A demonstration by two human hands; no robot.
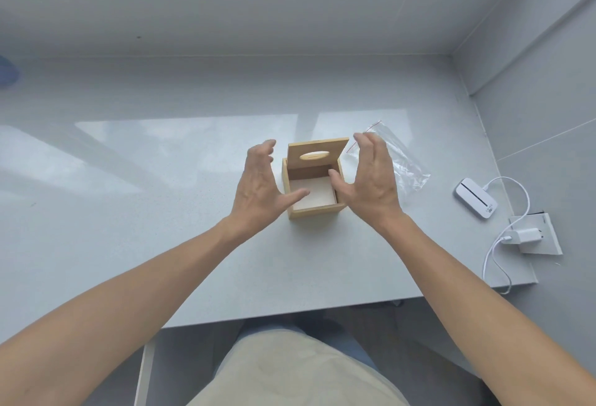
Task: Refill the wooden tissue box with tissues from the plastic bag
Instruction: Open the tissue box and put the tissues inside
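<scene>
Tissues [312, 193] filled the wooden tissue box [314, 210] between both spread, empty hands [261, 184] (lid [317, 155] unclosed), plastic bag [400, 160] emptied.

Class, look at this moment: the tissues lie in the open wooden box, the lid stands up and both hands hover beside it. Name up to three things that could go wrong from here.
1. The lid stands upright at the back of the box; a careless push might drop it onto the right hand's thumb over the opening.
2. The tissues lie flat, with none fed toward the lid's slot, so closing now could leave nothing to pull.
3. The empty-looking bag lies behind the right hand and may be swept aside.
</scene>
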